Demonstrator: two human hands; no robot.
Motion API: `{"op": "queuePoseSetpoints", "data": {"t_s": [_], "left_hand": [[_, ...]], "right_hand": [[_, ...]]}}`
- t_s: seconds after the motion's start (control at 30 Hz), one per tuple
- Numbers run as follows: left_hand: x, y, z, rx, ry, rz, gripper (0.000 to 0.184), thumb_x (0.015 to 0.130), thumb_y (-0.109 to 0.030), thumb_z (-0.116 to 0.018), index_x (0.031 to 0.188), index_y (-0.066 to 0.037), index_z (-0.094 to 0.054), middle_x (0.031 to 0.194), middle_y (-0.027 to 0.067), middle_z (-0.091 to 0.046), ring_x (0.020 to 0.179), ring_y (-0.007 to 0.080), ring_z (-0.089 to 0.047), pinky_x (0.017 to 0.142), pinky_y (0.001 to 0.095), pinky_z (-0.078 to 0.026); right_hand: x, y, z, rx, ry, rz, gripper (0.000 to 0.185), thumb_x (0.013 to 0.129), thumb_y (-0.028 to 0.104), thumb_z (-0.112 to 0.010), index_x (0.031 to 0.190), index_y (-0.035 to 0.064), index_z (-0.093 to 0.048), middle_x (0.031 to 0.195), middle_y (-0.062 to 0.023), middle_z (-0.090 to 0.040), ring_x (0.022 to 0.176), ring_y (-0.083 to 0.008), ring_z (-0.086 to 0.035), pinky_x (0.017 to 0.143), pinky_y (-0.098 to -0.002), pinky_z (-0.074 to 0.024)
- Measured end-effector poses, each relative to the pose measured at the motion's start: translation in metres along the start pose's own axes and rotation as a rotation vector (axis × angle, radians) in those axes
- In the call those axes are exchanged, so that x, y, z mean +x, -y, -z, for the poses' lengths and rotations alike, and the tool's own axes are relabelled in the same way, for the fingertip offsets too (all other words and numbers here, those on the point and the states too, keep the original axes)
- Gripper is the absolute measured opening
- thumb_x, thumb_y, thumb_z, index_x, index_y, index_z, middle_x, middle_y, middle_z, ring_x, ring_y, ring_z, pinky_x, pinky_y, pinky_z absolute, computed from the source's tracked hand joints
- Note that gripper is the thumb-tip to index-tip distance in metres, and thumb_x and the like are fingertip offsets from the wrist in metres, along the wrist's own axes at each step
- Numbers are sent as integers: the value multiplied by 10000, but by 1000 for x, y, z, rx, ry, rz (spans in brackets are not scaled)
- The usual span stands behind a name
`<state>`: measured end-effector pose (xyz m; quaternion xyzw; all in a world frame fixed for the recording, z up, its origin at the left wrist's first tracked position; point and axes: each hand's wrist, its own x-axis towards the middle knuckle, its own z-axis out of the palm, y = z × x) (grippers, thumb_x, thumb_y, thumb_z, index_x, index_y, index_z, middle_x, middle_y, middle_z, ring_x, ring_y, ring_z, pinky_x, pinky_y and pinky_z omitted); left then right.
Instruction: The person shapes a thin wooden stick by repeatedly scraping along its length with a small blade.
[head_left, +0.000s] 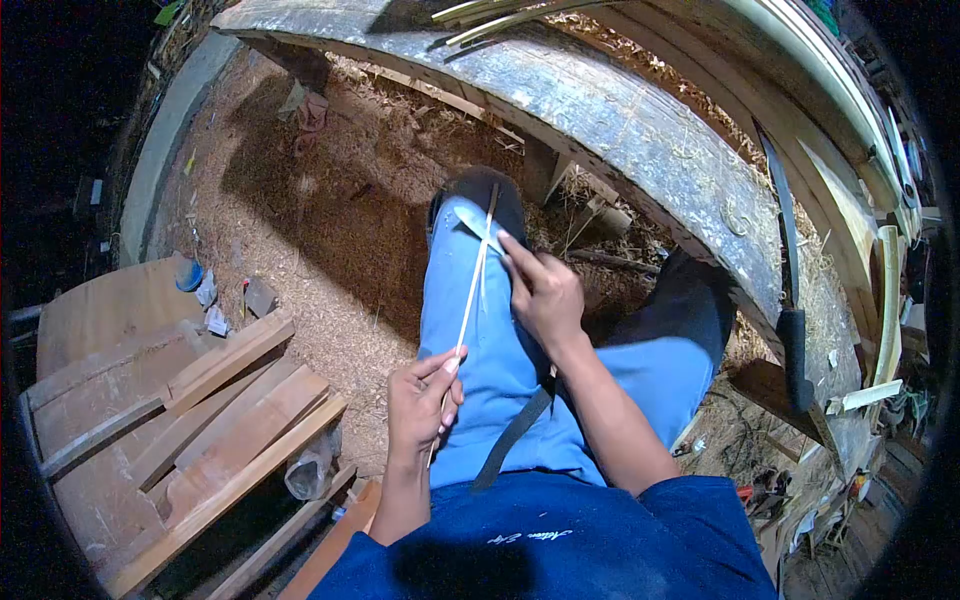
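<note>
My left hand (422,402) pinches a thin, pale bamboo strip (466,318) between thumb and fingers. The strip slants up over my leg, and its far end reaches past my knee. My right hand (548,298) is closed on a knife, whose short pale blade (472,220) meets the strip near that far end. The knife's handle is hidden inside my fingers. A fine sliver hangs beside the strip, just below the blade. The lower end of the strip shows under my left wrist.
A dusty wooden bench (600,105) curves across the front, with thin strips (520,20) on top. On its right lies a long dark blade with a black handle (795,355). Wooden boards (240,440) are stacked at left. Wood shavings (320,340) cover the ground.
</note>
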<state>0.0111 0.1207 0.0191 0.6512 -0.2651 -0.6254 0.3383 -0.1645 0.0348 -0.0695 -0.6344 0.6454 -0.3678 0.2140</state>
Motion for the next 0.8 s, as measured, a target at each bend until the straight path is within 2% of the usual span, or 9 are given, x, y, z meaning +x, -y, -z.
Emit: {"op": "queuePoseSetpoints", "data": {"t_s": [0.13,0.17,0.23,0.37,0.43,0.5,0.57,0.67,0.8], "left_hand": [[-22,3,11,-16,0,50,238,940,-103,-594,1098,58,-670,575,69,-588,344,56,-396,324,192,-267],[-23,4,14,-25,9,68,227,941,-82,-589,1101,58,-669,580,73,-593,349,57,-406,328,190,-281],[-18,5,13,-83,-30,62,230,939,-77,-585,1103,62,-666,599,78,-598,362,58,-418,332,188,-286],[11,-8,-2,-100,-48,-19,257,933,-96,-584,1132,53,-652,647,71,-606,384,60,-429,339,182,-285],[30,-16,-12,-59,-52,-66,274,942,-106,-580,1165,43,-637,650,68,-603,390,57,-436,337,185,-295],[47,-20,-18,-52,-42,-94,257,942,-94,-580,1139,61,-636,658,78,-612,400,62,-456,340,191,-312],[59,-19,-23,-42,-33,-115,241,942,-83,-581,1113,78,-634,666,89,-620,410,67,-476,342,197,-328],[70,-16,-22,-21,-43,-109,174,935,-88,-596,981,75,-637,691,91,-651,420,69,-500,342,201,-341],[71,-11,-21,-27,-25,-116,193,928,-77,-602,1041,77,-629,686,94,-647,413,71,-498,341,195,-342]], "right_hand": [[13,-38,-7,68,311,-605,259,900,181,-622,1046,-24,-683,945,-256,-673,868,-458,-654,769,-451,-530],[13,-35,-7,71,308,-605,259,900,181,-622,1046,-24,-683,945,-256,-673,868,-458,-654,769,-451,-530],[10,-24,-10,310,-37,-171,249,905,196,-630,1062,13,-694,932,-235,-683,876,-419,-666,767,-430,-535],[0,5,11,287,22,-156,247,892,161,-646,1129,120,-703,907,-211,-689,798,-350,-684,689,-397,-534],[-13,-1,10,220,25,0,284,877,162,-666,1158,180,-701,733,-157,-632,618,-328,-622,577,-410,-489],[-23,13,24,218,164,-28,292,855,83,-680,1145,111,-704,782,-182,-660,643,-282,-641,601,-353,-492],[-31,13,22,236,138,37,305,864,190,-685,1165,239,-698,649,-121,-544,547,-299,-576,513,-408,-465],[-38,12,22,231,174,83,305,862,205,-687,1165,238,-698,647,-105,-558,542,-280,-583,502,-393,-469],[-41,14,22,223,189,87,326,861,203,-687,1184,250,-688,661,-105,-574,548,-280,-591,507,-386,-484]]}}
